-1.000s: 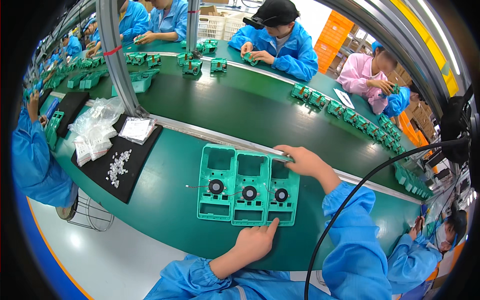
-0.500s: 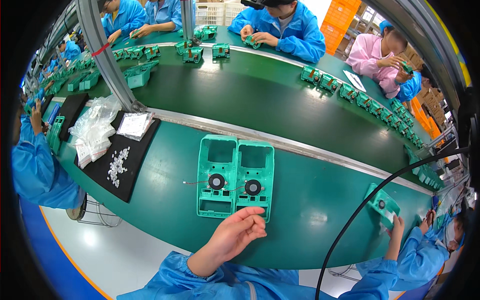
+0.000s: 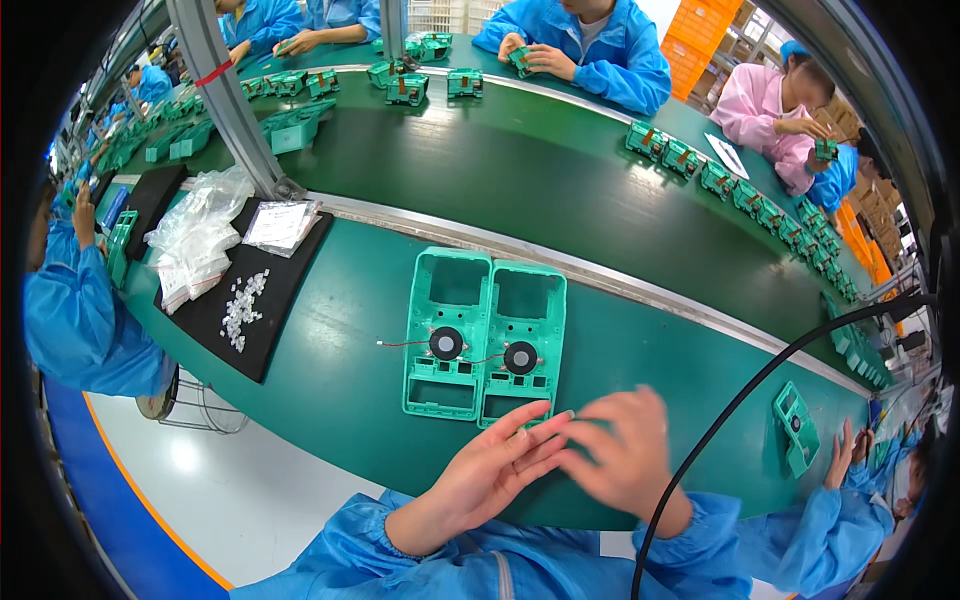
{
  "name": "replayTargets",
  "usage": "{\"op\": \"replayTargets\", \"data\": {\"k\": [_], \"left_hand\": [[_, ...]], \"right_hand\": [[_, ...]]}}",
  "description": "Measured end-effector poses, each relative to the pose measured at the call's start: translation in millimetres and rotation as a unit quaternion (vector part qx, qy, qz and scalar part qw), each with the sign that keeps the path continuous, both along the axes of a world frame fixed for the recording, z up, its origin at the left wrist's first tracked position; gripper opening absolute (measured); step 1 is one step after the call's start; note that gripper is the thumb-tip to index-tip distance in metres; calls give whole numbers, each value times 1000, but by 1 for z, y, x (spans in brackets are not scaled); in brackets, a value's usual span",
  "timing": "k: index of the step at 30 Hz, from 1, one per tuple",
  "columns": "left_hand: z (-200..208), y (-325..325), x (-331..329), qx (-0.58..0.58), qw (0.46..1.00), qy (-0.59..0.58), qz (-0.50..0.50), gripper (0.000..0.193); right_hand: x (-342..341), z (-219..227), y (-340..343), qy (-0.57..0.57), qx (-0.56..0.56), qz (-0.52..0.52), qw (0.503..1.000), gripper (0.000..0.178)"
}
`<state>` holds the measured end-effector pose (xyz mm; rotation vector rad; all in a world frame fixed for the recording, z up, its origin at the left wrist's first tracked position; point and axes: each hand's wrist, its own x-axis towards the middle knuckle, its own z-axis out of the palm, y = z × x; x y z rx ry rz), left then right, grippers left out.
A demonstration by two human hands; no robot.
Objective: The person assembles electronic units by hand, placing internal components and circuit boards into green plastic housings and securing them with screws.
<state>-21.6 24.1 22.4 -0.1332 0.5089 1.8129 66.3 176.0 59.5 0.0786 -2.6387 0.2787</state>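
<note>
Side by side on the green table lie two green plastic housings, a left one point(image 3: 414, 345) and a right one point(image 3: 556, 340). A round black fan point(image 3: 446, 343) sits in the left housing and another black fan point(image 3: 520, 357) in the right, each with thin wires. Just in front of them, my left hand point(image 3: 490, 470) is turned palm up, fingers stretched out and thumb apart; nothing shows in it. My right hand point(image 3: 625, 450) meets its fingertips. The right hand's fingers are smeared by motion, so anything between them cannot be made out.
A third green housing with a fan point(image 3: 797, 425) lies at the right, near a co-worker's hand point(image 3: 843, 455). On a black mat point(image 3: 270, 330) at left are small white pieces point(image 3: 242, 310) and plastic bags point(image 3: 200, 230). A black cable point(image 3: 735, 405) crosses the view. Behind runs a green conveyor point(image 3: 500, 160).
My right hand has let go of the green housing at the right and come across to my left hand. My left hand's fingers have straightened. The view has shifted slightly.
</note>
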Motion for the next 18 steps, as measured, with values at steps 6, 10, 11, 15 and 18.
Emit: {"op": "replayTargets", "data": {"k": [6, 10, 11, 15, 18], "left_hand": [[-4, -15, 3, 14, 998, 47, 27, 43], [-8, -21, 0, 11, 997, 70, 41, 37], [-10, -23, 0, -5, 996, 75, 39, 32], [-15, -25, 0, -53, 991, 113, 54, 17], [-10, -22, -3, -62, 987, 138, 61, 12]], "right_hand": [[-24, -8, -20, 43, -36, 71, 996, 12], [-30, -14, -23, 30, -130, 72, 988, 13], [-30, -16, -22, 10, -206, 59, 977, 14], [-33, -20, -23, -18, -316, 70, 946, 16], [-33, -23, -22, 5, -295, 83, 952, 16]]}}
